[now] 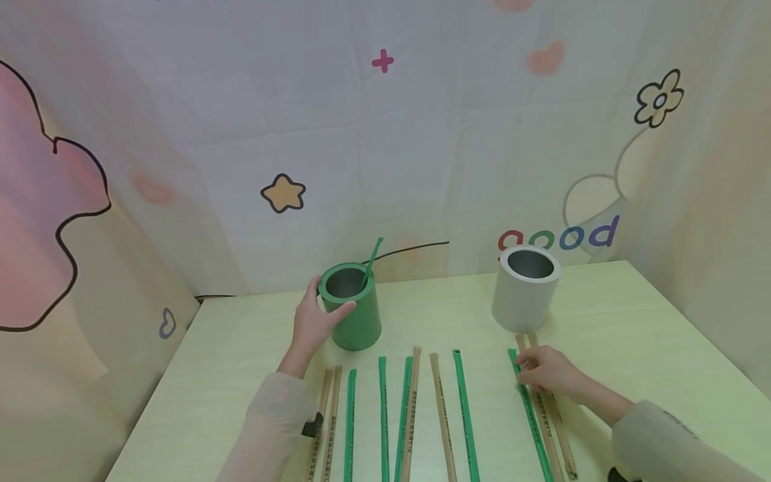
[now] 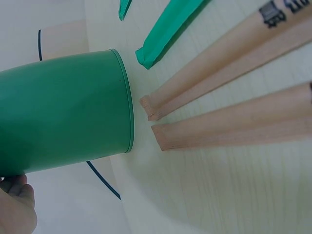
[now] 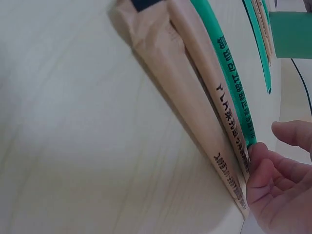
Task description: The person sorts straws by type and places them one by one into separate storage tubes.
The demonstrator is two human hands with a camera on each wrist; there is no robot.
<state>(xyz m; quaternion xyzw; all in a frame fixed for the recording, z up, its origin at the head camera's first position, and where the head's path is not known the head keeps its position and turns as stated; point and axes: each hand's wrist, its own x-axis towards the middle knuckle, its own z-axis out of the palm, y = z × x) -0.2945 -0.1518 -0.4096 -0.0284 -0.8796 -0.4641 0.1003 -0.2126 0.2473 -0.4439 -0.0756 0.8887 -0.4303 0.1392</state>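
My left hand [image 1: 313, 321] holds the green can [image 1: 358, 325] by its side, thumb in front and fingers behind. A green wrapped straw [image 1: 373, 258] leans in that can, its top above the rim. On the right, my right hand [image 1: 551, 371] is over a green wrapped straw [image 1: 535, 428] and two brown wrapped straws [image 1: 557, 428] lying side by side. In the right wrist view, its fingertips [image 3: 258, 153] touch the straws near their far end, and the thumb stands apart from them. A white can [image 1: 524, 301] stands just beyond.
Between my arms several more straws lie lengthwise on the pale table [image 1: 241, 348]: green straws [image 1: 466, 415] and brown straws [image 1: 444, 415], one green and brown pair [image 1: 411, 402] touching. A printed curtain [image 1: 337, 134] hangs behind the table's back edge.
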